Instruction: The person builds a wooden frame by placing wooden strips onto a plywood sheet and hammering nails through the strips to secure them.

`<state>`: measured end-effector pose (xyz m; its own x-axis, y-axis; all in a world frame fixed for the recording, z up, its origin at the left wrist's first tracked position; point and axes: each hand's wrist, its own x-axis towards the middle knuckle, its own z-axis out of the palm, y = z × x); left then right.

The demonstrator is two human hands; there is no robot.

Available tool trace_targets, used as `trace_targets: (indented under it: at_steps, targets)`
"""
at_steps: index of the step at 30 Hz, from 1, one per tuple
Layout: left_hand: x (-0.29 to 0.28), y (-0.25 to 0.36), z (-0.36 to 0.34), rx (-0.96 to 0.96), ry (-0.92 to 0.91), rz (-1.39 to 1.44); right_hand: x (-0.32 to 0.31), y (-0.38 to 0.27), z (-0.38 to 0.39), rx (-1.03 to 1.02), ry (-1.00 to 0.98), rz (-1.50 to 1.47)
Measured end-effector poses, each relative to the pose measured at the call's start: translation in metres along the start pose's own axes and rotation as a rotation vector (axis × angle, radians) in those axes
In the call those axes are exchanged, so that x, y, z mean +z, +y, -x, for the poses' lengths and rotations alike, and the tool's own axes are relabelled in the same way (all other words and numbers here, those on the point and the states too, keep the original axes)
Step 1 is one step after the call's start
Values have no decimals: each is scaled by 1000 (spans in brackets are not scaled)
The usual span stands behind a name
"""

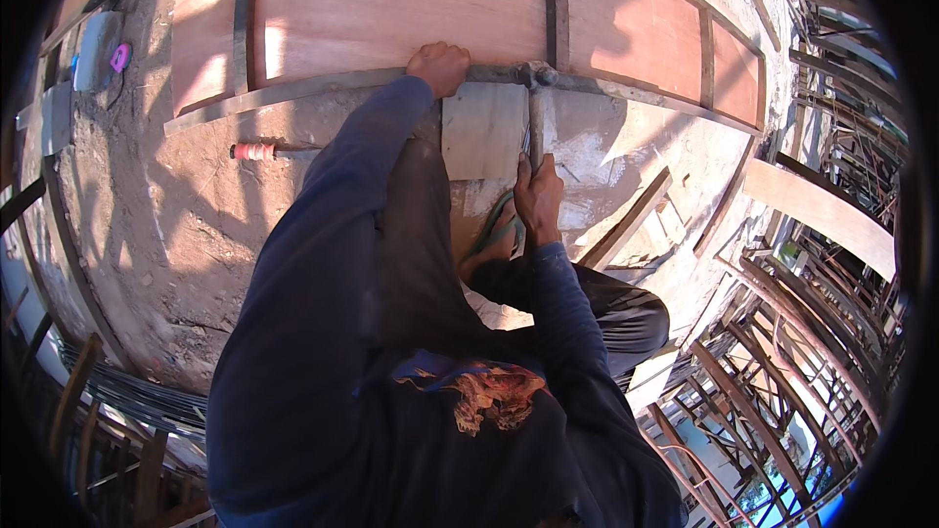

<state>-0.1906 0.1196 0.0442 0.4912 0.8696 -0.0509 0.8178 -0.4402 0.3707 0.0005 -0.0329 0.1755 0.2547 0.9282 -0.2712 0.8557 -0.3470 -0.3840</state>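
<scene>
we see left hand curled over steel bar at 12 o'clock; right hand fingers wrapped tight round hammer handle, head at 12 o'clock of the fist.

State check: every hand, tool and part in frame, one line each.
left hand: gripping the horizontal grey metal pipe
right hand: closed around the upright metal bar
red-handled tool: lying loose on concrete
small plywood square: flat under the pipe
large plywood sheet: framed by bars

1. Hard sunlight from about 10 o'clock brightens the plywood panels.
2. Deep shadow covers the person's dark sleeves and torso at 6 o'clock.
3. Fisheye bends edges; corners black.
</scene>
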Motion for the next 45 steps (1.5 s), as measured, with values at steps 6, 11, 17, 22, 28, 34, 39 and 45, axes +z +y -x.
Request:
trace_targets:
  at_steps: [6, 11, 17, 22, 28, 34, 39, 45]
  targets:
    - [0, -16, 8, -89, -35, -19, -139, -137, -17, -427, 322, -667]
    - [-8, -3, -3, -4, 15, -6, -93, -105, -28, -534, 592, -739]
    - [-6, -13, 8, -60, -63, -13, -40, -61, -3, -206, 20, -154]
    - [-10, -14, 6, -90, -79, 21, -161, -165, -33, -520, 343, -1019]
    - [-15, 4, -14, -15, -56, -4, 17, 30, -16, -31, -7, 91]
    - [-8, -18, 7, -89, -96, -30, -102, -111, -22, -175, 62, -708]
    - [-6, -11, 1, -59, -48, -20, -149, -129, -55, -657, 510, -1159]
    - [-16, -24, -13, -19, -36, 3, 10, -1, -14, -63, -25, -159]
